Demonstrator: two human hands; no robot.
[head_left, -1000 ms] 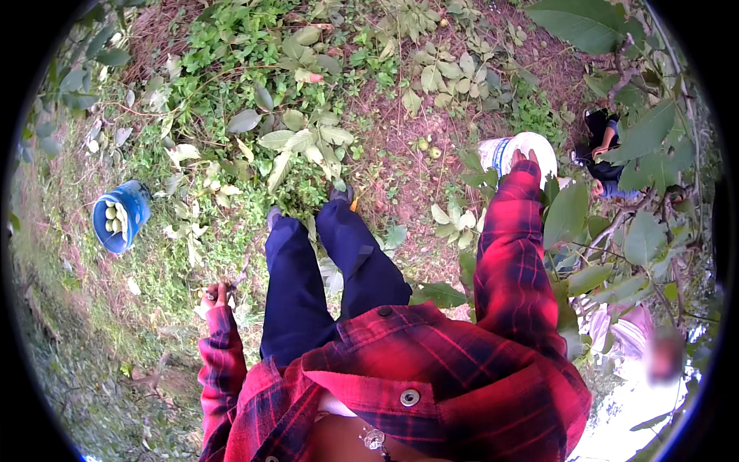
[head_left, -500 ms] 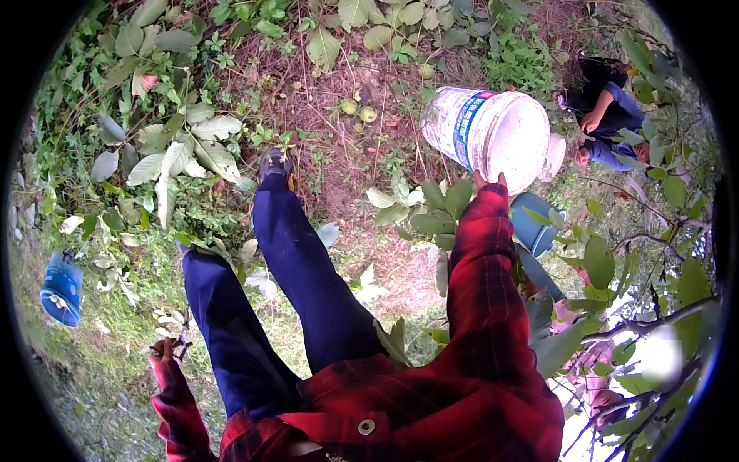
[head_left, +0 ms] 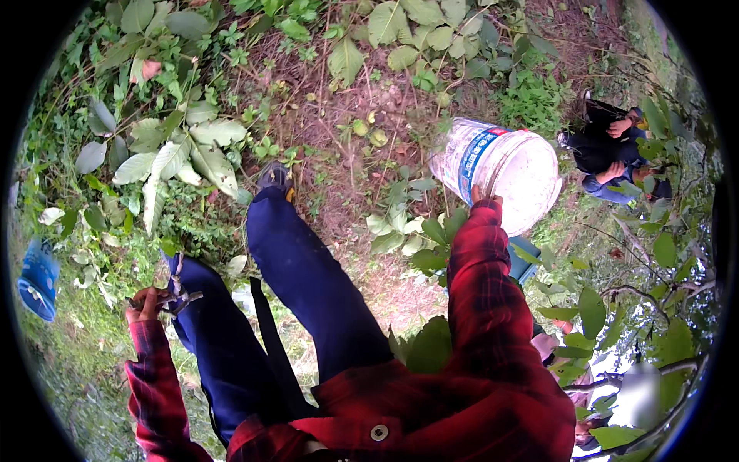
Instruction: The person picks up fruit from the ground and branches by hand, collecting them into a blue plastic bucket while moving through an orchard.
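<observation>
Beside the person's right forearm I see a white bucket (head_left: 473, 158) with a blue band, tipped so its wide mouth faces up and toward us. The right hand (head_left: 486, 199) has its fingertips clamped on the near rim; the sleeve hides the rest of that grip. Inside, a bright, whitish wall shows with faint smudges, and the outside looks scuffed and patchy. Whether its base touches the ground I can't tell.

Over at the far left a blue bucket (head_left: 40, 269) stands among the weeds, something pale in its mouth, too small to make out. A teal bucket (head_left: 523, 258) peeks from behind the right sleeve, its contents hidden.

Compared with a second ago, the white bucket looms much larger in view, the hand staying at its rim. The left hand (head_left: 146, 302) has come up, and the forked stick (head_left: 181, 296) that its fingers curl tightly around now overlaps the left trouser leg (head_left: 223, 346) instead of sitting clear of it.

Two green fruits (head_left: 377, 137) lie on the ground left of the white bucket, near but apart from it. Beyond the bucket, to the right, a co-worker (head_left: 604, 146) in dark clothes is partly screened by leaves.
</observation>
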